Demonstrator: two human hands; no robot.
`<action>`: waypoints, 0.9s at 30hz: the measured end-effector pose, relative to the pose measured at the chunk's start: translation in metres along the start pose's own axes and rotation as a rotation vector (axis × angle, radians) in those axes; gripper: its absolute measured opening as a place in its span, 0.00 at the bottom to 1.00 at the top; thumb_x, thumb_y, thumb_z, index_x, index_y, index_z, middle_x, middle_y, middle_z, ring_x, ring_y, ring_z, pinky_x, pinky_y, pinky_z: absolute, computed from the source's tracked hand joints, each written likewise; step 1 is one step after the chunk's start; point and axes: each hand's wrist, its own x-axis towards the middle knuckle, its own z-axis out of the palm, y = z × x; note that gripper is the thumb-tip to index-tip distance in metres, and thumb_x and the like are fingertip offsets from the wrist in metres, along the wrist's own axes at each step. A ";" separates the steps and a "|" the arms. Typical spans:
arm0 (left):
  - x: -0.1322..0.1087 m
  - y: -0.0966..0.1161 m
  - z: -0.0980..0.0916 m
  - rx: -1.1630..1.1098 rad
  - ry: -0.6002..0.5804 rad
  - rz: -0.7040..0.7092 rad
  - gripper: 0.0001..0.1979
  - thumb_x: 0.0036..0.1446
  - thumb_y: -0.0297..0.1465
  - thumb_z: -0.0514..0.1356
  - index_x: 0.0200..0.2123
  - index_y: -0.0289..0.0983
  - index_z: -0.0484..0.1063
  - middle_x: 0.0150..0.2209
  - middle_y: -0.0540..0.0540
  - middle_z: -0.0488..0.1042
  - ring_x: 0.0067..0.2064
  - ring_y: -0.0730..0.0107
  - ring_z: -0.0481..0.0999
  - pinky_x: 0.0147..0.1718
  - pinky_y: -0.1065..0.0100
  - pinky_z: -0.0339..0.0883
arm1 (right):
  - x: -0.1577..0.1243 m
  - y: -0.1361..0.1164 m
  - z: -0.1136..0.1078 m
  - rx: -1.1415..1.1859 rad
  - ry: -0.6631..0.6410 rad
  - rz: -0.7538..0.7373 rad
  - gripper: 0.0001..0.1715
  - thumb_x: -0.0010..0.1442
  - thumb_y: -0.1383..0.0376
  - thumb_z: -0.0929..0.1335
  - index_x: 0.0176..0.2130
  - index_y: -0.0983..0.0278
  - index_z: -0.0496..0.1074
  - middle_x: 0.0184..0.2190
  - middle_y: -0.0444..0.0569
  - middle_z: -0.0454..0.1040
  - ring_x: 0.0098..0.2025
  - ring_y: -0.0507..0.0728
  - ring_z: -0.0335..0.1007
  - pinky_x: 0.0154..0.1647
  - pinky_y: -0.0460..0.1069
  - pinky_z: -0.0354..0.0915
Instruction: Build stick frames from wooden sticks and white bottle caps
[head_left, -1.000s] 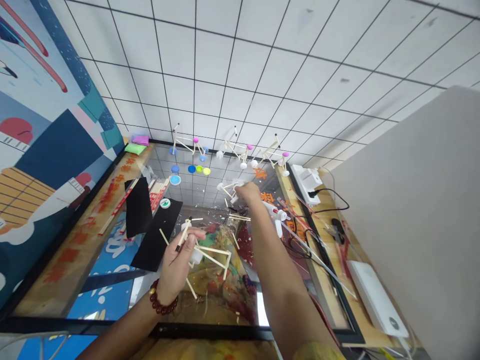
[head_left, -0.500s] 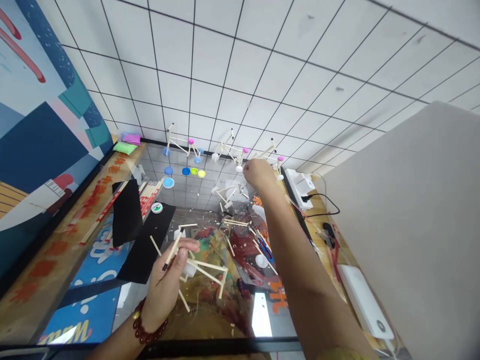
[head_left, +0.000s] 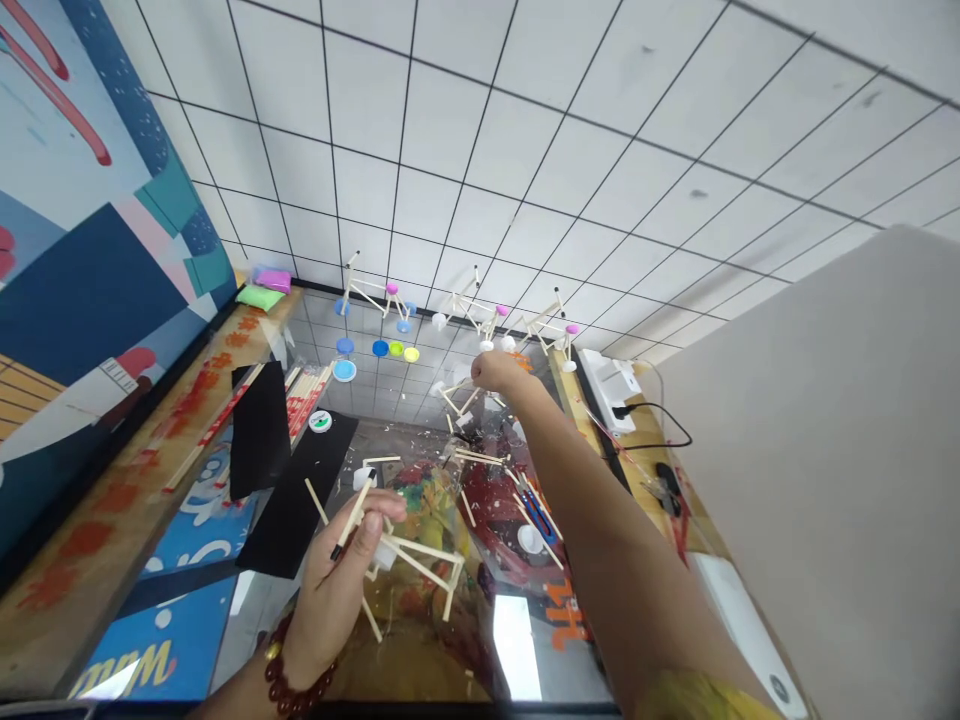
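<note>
My left hand (head_left: 341,570) is near the front of the glass tabletop, shut on a thin wooden stick frame (head_left: 420,550) with white joints. One black-tipped stick (head_left: 352,518) passes between its fingers. My right hand (head_left: 499,372) is stretched out over the far part of the table, fingers bunched, with whatever they might hold hidden. Just left of it lies a small stick frame (head_left: 456,398). Several finished stick models (head_left: 367,292) with coloured caps stand beyond it.
Loose sticks and white caps lie on a paint-smeared plastic sheet (head_left: 427,510). Blue-handled scissors (head_left: 536,515) lie to the right. Black sheets (head_left: 296,500) and a bundle of sticks (head_left: 307,400) lie left. Coloured bottle caps (head_left: 379,348) sit far back. A grey board (head_left: 810,450) stands right.
My right hand has moved slightly back and left, closer to the small stick frame. My left hand still grips its frame, and the view has shifted a little.
</note>
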 end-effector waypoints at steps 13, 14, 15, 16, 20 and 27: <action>0.000 0.008 0.003 -0.029 0.064 -0.026 0.15 0.59 0.44 0.63 0.34 0.39 0.80 0.41 0.40 0.79 0.51 0.52 0.76 0.52 0.56 0.70 | -0.014 0.017 -0.025 0.147 -0.047 -0.099 0.09 0.51 0.73 0.70 0.34 0.64 0.77 0.36 0.48 0.79 0.39 0.57 0.74 0.40 0.48 0.66; 0.000 0.008 0.003 -0.028 0.061 -0.024 0.15 0.59 0.44 0.63 0.34 0.39 0.80 0.41 0.40 0.79 0.50 0.52 0.76 0.52 0.56 0.71 | -0.019 0.018 -0.028 0.181 -0.033 -0.103 0.08 0.51 0.72 0.70 0.35 0.64 0.77 0.36 0.48 0.79 0.38 0.56 0.74 0.39 0.48 0.66; 0.000 0.009 0.003 -0.027 0.059 -0.022 0.15 0.59 0.44 0.63 0.34 0.39 0.80 0.41 0.40 0.79 0.50 0.52 0.76 0.52 0.56 0.71 | -0.026 0.017 -0.030 0.210 -0.021 -0.107 0.08 0.53 0.70 0.70 0.36 0.65 0.76 0.35 0.48 0.79 0.37 0.55 0.74 0.38 0.47 0.66; 0.000 0.009 0.003 -0.026 0.058 -0.019 0.15 0.59 0.44 0.62 0.34 0.39 0.80 0.40 0.40 0.79 0.50 0.52 0.76 0.52 0.56 0.71 | -0.033 0.016 -0.032 0.255 -0.004 -0.117 0.09 0.54 0.69 0.69 0.38 0.65 0.75 0.34 0.47 0.79 0.37 0.54 0.74 0.37 0.46 0.66; 0.001 0.010 0.002 -0.034 0.058 0.004 0.15 0.60 0.44 0.62 0.35 0.39 0.80 0.39 0.41 0.79 0.50 0.54 0.76 0.52 0.58 0.71 | -0.080 0.013 -0.036 0.708 0.165 -0.250 0.08 0.56 0.65 0.69 0.38 0.66 0.72 0.30 0.46 0.77 0.33 0.52 0.73 0.36 0.46 0.67; 0.009 0.015 0.000 0.016 0.006 0.140 0.13 0.65 0.39 0.58 0.39 0.39 0.79 0.41 0.43 0.77 0.51 0.58 0.75 0.53 0.60 0.67 | -0.192 0.005 -0.017 0.980 0.384 -0.467 0.11 0.62 0.55 0.70 0.35 0.60 0.76 0.33 0.47 0.76 0.37 0.55 0.72 0.43 0.51 0.67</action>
